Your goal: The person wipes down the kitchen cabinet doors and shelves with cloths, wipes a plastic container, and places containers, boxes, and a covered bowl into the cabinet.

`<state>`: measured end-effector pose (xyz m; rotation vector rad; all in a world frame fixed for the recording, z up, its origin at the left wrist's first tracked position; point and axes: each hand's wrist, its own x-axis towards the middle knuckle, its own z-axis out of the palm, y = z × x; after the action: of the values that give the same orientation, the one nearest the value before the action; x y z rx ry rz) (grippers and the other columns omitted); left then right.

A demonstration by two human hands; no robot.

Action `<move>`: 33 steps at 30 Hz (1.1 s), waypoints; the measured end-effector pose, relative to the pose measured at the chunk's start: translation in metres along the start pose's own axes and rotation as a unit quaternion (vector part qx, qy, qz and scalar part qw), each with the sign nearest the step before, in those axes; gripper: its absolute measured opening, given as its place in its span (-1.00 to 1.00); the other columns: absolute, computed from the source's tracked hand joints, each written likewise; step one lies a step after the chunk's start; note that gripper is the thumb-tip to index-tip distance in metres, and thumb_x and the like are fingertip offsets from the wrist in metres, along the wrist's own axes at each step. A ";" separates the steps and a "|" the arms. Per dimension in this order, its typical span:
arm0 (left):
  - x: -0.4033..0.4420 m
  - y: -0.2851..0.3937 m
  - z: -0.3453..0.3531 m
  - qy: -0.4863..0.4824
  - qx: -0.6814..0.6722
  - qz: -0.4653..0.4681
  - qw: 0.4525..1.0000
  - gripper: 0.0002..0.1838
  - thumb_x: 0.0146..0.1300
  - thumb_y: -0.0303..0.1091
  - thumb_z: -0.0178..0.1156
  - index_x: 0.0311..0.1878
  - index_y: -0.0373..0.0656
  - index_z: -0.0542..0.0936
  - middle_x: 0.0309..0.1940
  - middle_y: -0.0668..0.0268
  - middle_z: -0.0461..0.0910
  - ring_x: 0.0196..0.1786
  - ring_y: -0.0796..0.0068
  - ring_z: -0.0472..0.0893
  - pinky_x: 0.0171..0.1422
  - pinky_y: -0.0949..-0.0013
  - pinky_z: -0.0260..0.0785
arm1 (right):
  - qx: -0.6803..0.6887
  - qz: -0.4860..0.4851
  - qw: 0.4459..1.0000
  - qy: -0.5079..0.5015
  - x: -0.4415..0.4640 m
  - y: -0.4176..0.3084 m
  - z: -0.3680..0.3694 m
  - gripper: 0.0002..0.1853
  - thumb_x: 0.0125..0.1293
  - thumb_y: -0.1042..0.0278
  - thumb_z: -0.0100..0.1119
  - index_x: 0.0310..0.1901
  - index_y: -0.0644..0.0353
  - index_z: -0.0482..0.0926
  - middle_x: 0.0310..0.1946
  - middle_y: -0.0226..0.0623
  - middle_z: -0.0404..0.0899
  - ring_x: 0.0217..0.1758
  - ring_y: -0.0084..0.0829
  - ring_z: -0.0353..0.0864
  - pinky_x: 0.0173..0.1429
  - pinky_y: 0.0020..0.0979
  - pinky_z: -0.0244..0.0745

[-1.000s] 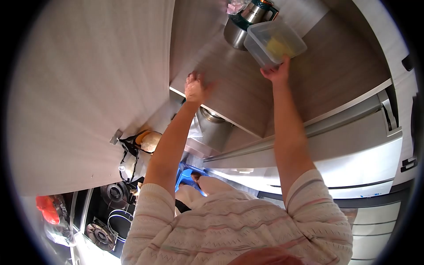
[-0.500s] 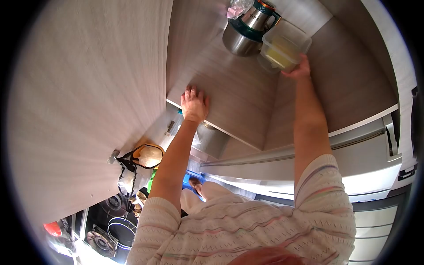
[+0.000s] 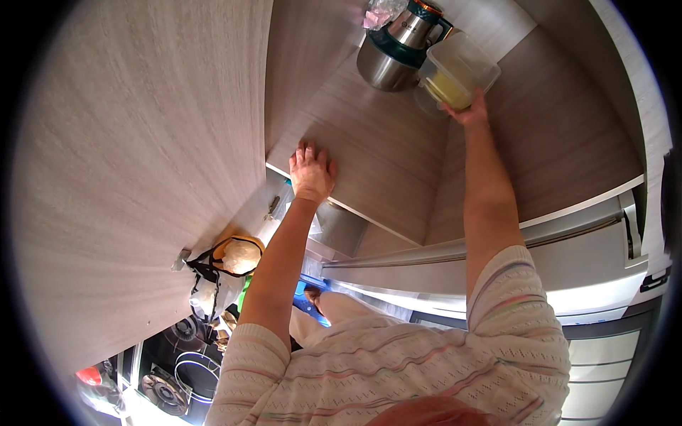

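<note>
My right hand [image 3: 469, 112] grips the near end of a clear plastic container [image 3: 470, 62] deep inside the cabinet. Something yellow [image 3: 447, 90] shows through its wall; I cannot make out what it is. Just left of the container stands a steel appliance with dark green bands and a handle [image 3: 388, 69], like a small food grinder. With fingers spread, my left hand [image 3: 312, 172] lies flat on the front edge of the cabinet shelf [image 3: 369, 138] and holds nothing.
A large cabinet door [image 3: 142, 142] stands open on the left. A crumpled clear plastic bag [image 3: 384, 13] is beside the steel appliance. Below the door are hanging bags [image 3: 240, 257] and a gas stove [image 3: 165, 389]. A white appliance top [image 3: 426, 284] runs under the shelf.
My right hand has shifted slightly left along the container's near end, and the container has moved slightly with it. My left hand stays on the shelf edge.
</note>
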<state>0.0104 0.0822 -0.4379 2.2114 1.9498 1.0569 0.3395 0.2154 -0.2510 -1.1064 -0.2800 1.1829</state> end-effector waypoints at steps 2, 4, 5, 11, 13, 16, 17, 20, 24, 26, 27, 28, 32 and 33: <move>0.000 -0.001 -0.001 -0.020 -0.008 -0.001 1.000 -0.59 0.16 -0.11 0.05 0.01 -0.12 0.54 0.18 0.06 0.35 0.31 0.06 0.20 0.30 0.06 0.06 | 0.025 -0.031 0.999 0.022 0.000 0.001 0.002 -0.24 0.20 -0.09 0.07 0.35 0.03 0.06 0.33 -0.17 0.05 0.32 -0.03 0.13 0.19 0.11 0.25; 0.001 -0.001 0.001 0.000 -0.003 0.003 1.000 -0.60 0.13 -0.11 0.09 -0.01 -0.09 0.56 0.15 0.09 0.38 0.29 0.08 0.23 0.28 0.06 0.09 | -0.001 -0.087 0.996 -0.010 0.013 0.000 -0.009 -0.31 0.25 0.00 0.00 0.35 0.05 0.05 0.33 -0.16 0.04 0.33 -0.03 0.11 0.21 0.13 0.23; 0.001 0.000 0.000 0.010 0.000 0.004 1.000 -0.61 0.11 -0.12 0.11 -0.02 -0.07 0.57 0.13 0.11 0.39 0.28 0.10 0.24 0.27 0.06 0.10 | -0.014 -0.114 0.993 -0.026 0.016 -0.001 -0.012 -0.34 0.27 0.05 -0.04 0.35 0.05 0.05 0.33 -0.15 0.04 0.34 -0.02 0.10 0.23 0.14 0.22; 0.001 0.001 -0.002 -0.003 0.005 0.001 1.000 -0.61 0.10 -0.16 0.10 -0.01 -0.08 0.56 0.15 0.11 0.37 0.29 0.10 0.23 0.28 0.06 0.10 | 0.033 -0.251 0.957 0.140 -0.030 -0.018 0.030 -0.17 -0.04 0.28 0.34 0.27 0.15 0.12 0.27 -0.13 0.14 0.23 -0.07 0.21 0.10 0.05 0.34; 0.001 0.001 -0.001 -0.002 0.003 -0.002 1.000 -0.60 0.10 -0.16 0.10 -0.01 -0.09 0.55 0.16 0.10 0.37 0.30 0.09 0.22 0.28 0.06 0.09 | 0.031 -0.271 0.949 0.157 -0.029 -0.032 0.038 -0.18 -0.09 0.32 0.37 0.23 0.18 0.15 0.25 -0.15 0.15 0.21 -0.07 0.22 0.08 0.06 0.35; 0.000 0.000 0.000 0.005 -0.002 -0.006 1.000 -0.60 0.10 -0.17 0.09 0.00 -0.12 0.55 0.17 0.09 0.35 0.31 0.08 0.21 0.29 0.05 0.08 | 0.025 -0.307 0.937 0.167 -0.018 -0.044 0.045 -0.20 -0.11 0.33 0.40 0.18 0.21 0.17 0.22 -0.15 0.19 0.20 -0.07 0.23 0.05 0.06 0.38; 0.000 0.001 0.000 0.009 -0.005 -0.008 1.000 -0.60 0.10 -0.17 0.09 0.00 -0.12 0.54 0.17 0.09 0.35 0.31 0.08 0.21 0.29 0.05 0.08 | 0.021 -0.321 0.932 0.167 -0.014 -0.049 0.048 -0.21 -0.11 0.32 0.40 0.17 0.22 0.18 0.21 -0.14 0.21 0.19 -0.06 0.24 0.04 0.05 0.39; 0.001 0.001 -0.003 -0.027 -0.017 -0.015 0.999 -0.58 0.13 -0.16 0.04 0.03 -0.16 0.52 0.22 0.02 0.30 0.33 0.04 0.19 0.33 0.04 0.03 | 0.040 -0.317 0.933 0.165 0.024 -0.058 0.035 -0.19 -0.13 0.28 0.43 0.18 0.22 0.21 0.22 -0.12 0.22 0.17 -0.09 0.27 0.04 0.00 0.41; 0.001 0.001 -0.006 -0.026 -0.017 -0.015 0.999 -0.60 0.12 -0.19 0.07 0.00 -0.17 0.53 0.19 0.02 0.33 0.32 0.03 0.20 0.31 0.03 0.06 | 0.045 -0.281 0.946 0.155 0.038 -0.046 0.030 -0.14 -0.14 0.22 0.47 0.18 0.36 0.21 0.23 -0.05 0.21 0.17 -0.11 0.31 0.04 -0.03 0.44; 0.000 0.002 -0.004 -0.003 -0.030 -0.012 0.999 -0.61 0.11 -0.20 0.08 -0.02 -0.17 0.54 0.18 0.03 0.34 0.32 0.03 0.21 0.30 0.03 0.08 | 0.073 -0.269 0.943 0.181 0.045 -0.039 0.033 -0.11 -0.13 0.18 0.47 0.17 0.46 0.20 0.21 -0.01 0.25 0.13 -0.12 0.37 0.07 -0.07 0.45; 0.000 0.001 -0.002 0.004 -0.030 -0.008 0.999 -0.61 0.11 -0.20 0.08 -0.02 -0.17 0.54 0.18 0.03 0.34 0.31 0.03 0.21 0.29 0.02 0.08 | -0.007 -0.269 0.942 0.201 0.066 -0.042 0.023 -0.14 -0.11 0.15 0.47 0.14 0.47 0.22 0.20 -0.03 0.26 0.13 -0.10 0.37 0.06 -0.07 0.46; 0.000 0.000 0.000 0.011 -0.031 -0.006 0.999 -0.61 0.10 -0.20 0.09 -0.02 -0.17 0.53 0.17 0.03 0.34 0.31 0.03 0.21 0.29 0.02 0.09 | -0.088 -0.268 0.934 0.218 0.105 -0.048 0.004 -0.16 -0.08 0.12 0.46 0.12 0.48 0.24 0.19 -0.05 0.28 0.13 -0.09 0.37 0.06 -0.07 0.48; 0.000 0.000 -0.001 0.015 -0.030 -0.004 0.999 -0.61 0.09 -0.20 0.10 -0.03 -0.17 0.53 0.15 0.05 0.36 0.30 0.03 0.22 0.28 0.01 0.09 | 0.015 -0.298 0.936 0.186 0.102 -0.051 0.012 -0.21 0.01 0.01 0.39 0.07 0.51 0.29 0.14 -0.07 0.36 0.08 -0.11 0.43 0.05 -0.13 0.49; 0.001 0.000 -0.001 0.022 -0.034 -0.004 0.999 -0.62 0.08 -0.21 0.11 -0.04 -0.17 0.54 0.15 0.05 0.36 0.30 0.03 0.23 0.28 0.01 0.10 | -0.009 -0.314 0.934 0.170 0.111 -0.052 0.008 -0.21 0.02 -0.02 0.37 0.06 0.51 0.30 0.13 -0.06 0.37 0.07 -0.12 0.44 0.04 -0.14 0.48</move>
<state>0.0100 0.0825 -0.4370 2.1624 1.9062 1.1638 0.4113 0.3152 -0.2444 -1.1024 -0.3417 0.4114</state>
